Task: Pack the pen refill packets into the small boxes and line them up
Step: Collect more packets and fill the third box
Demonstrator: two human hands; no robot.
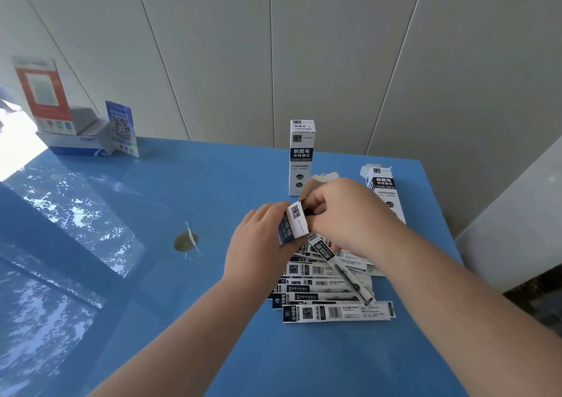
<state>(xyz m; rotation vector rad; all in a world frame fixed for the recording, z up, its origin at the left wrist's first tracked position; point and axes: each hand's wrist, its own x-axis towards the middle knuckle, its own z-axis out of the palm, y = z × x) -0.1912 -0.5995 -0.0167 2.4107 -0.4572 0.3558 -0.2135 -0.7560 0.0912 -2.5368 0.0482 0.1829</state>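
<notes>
Blue and glossy, the surface carries window reflections on its left side and a small brownish mark near its middle. Nearest the person lies a fanned pile of pen refill packets, white strips with black ends and barcodes, still loose, so most of the packing looks undone. Just above the pile, the left hand grips a small box held tilted, its fingers curled round the box body. The right hand has its fingers bent at the box's open end, apparently working on the flap or feeding something in; whether they pinch a packet cannot be told, though one packet slants down from under that hand onto the pile. Further back, one closed box stands upright, seemingly finished, and another box with its top flaps open leans at the right, partly hidden by the right forearm. By this showing, one box is done, one is in hand, and a row is barely begun. The boxes bear Chinese print reading 刷题笔 and 中性替芯. Far left against the panelled wall sit a carton marked CHNT, a blue QR-code card and a red-framed sign.
</notes>
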